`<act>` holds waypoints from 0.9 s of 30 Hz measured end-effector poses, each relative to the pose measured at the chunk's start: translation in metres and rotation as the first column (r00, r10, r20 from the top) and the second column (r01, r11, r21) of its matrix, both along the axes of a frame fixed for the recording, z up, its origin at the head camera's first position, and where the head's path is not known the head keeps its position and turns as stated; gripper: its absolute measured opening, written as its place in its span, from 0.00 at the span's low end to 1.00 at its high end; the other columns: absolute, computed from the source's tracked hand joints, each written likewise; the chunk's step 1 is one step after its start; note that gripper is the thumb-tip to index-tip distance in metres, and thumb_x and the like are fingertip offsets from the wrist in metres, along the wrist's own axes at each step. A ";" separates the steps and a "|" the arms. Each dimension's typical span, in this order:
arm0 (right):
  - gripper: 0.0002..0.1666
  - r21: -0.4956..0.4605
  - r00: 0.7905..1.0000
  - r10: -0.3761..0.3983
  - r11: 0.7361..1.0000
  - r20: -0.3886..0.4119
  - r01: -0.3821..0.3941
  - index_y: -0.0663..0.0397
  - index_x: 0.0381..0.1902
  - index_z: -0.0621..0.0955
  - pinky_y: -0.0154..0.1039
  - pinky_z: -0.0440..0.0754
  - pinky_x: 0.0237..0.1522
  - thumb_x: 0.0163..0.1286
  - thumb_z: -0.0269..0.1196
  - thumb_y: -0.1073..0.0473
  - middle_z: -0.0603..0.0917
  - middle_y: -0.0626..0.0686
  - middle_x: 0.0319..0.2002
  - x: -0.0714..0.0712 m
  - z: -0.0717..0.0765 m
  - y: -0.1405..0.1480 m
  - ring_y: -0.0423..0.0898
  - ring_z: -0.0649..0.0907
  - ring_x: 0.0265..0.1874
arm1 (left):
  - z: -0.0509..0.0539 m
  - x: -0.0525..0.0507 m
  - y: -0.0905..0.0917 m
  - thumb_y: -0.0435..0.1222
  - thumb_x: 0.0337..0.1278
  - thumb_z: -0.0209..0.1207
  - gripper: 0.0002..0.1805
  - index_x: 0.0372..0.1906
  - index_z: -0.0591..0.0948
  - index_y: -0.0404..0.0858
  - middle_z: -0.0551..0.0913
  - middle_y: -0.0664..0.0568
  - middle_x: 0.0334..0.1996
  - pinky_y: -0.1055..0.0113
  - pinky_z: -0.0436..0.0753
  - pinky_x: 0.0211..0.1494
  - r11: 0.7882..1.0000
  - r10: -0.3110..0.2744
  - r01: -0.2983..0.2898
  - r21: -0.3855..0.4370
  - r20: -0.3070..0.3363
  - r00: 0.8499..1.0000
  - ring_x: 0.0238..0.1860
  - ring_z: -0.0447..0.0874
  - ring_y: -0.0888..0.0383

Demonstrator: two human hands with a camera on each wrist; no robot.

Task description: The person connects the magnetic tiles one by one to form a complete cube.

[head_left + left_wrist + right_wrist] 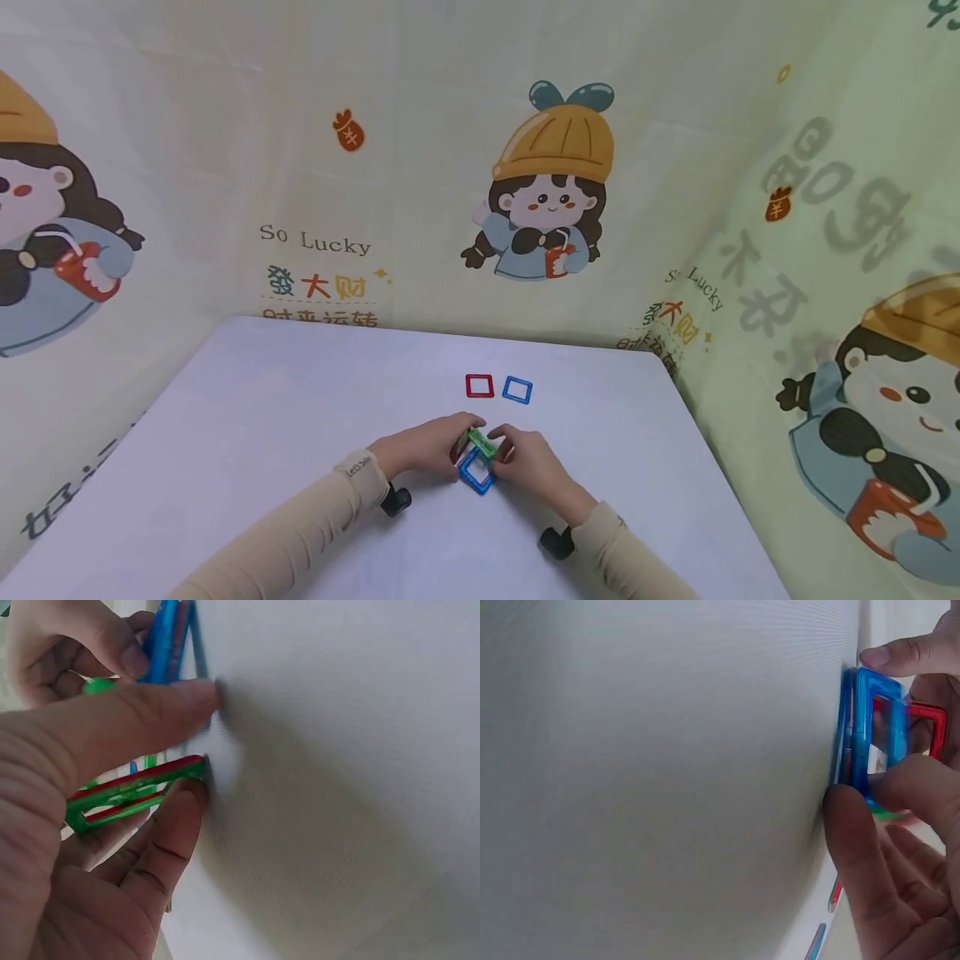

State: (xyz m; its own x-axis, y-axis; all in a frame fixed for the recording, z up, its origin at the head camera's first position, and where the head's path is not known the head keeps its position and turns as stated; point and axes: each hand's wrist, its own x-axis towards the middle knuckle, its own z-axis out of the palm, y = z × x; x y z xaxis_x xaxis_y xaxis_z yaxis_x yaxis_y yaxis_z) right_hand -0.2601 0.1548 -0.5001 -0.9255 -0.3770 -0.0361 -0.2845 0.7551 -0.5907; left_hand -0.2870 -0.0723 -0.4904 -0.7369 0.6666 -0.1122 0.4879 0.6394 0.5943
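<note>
Between both hands, a small group of square magnetic tile frames stands on the table. My left hand pinches a green frame with a red one against it between thumb and fingers, in the left wrist view. My right hand grips a blue tile frame near its lower end in the right wrist view. That blue frame stands up, with another blue frame close beside it. A green frame shows at the top of the group. Fingers hide where the tiles meet.
Farther back on the white table lie a red square frame and a blue square frame, side by side and flat. Printed cloth hangs behind the table and at its sides.
</note>
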 end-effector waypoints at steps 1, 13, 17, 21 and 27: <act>0.25 -0.006 1.000 0.001 1.000 -0.005 -0.001 0.49 0.58 0.81 0.31 0.82 0.34 0.63 0.74 0.60 0.84 0.42 0.33 0.000 0.000 0.001 0.38 0.81 0.30 | 0.000 0.000 0.000 0.33 0.46 0.79 0.45 0.72 0.70 0.45 0.78 0.56 0.60 0.66 0.83 0.58 1.000 -0.007 0.007 0.004 -0.006 1.000 0.53 0.78 0.62; 0.15 -0.014 0.991 -0.024 1.000 -0.129 0.023 0.48 0.49 0.84 0.37 0.88 0.42 0.66 0.72 0.63 0.90 0.47 0.40 0.005 -0.001 0.007 0.40 0.87 0.36 | -0.016 -0.002 0.008 0.34 0.47 0.79 0.52 0.77 0.63 0.45 0.81 0.59 0.28 0.68 0.79 0.38 0.990 0.068 -0.080 0.113 0.108 0.992 0.30 0.78 0.62; 0.14 -0.032 0.990 -0.067 0.997 -0.121 0.063 0.48 0.48 0.83 0.36 0.87 0.41 0.66 0.71 0.64 0.90 0.47 0.39 0.005 -0.002 0.008 0.39 0.86 0.35 | -0.016 0.001 0.007 0.33 0.48 0.77 0.49 0.76 0.65 0.44 0.80 0.58 0.32 0.67 0.79 0.39 0.992 0.077 -0.086 0.094 0.098 0.992 0.33 0.77 0.61; 0.16 -0.046 0.992 -0.077 0.996 -0.099 0.073 0.48 0.46 0.79 0.34 0.84 0.38 0.64 0.72 0.64 0.87 0.45 0.35 0.004 -0.002 0.008 0.38 0.83 0.33 | -0.014 0.003 0.006 0.32 0.52 0.74 0.47 0.77 0.64 0.40 0.77 0.54 0.45 0.66 0.78 0.45 0.993 0.061 -0.067 0.095 0.069 0.996 0.41 0.75 0.60; 0.15 -0.037 0.990 -0.077 0.997 -0.116 0.073 0.47 0.42 0.79 0.32 0.83 0.38 0.64 0.74 0.64 0.85 0.43 0.33 0.004 -0.003 0.008 0.37 0.81 0.32 | -0.014 0.005 0.005 0.37 0.58 0.70 0.49 0.81 0.58 0.40 0.77 0.56 0.44 0.66 0.77 0.47 0.993 0.035 -0.044 0.113 0.085 0.996 0.43 0.75 0.60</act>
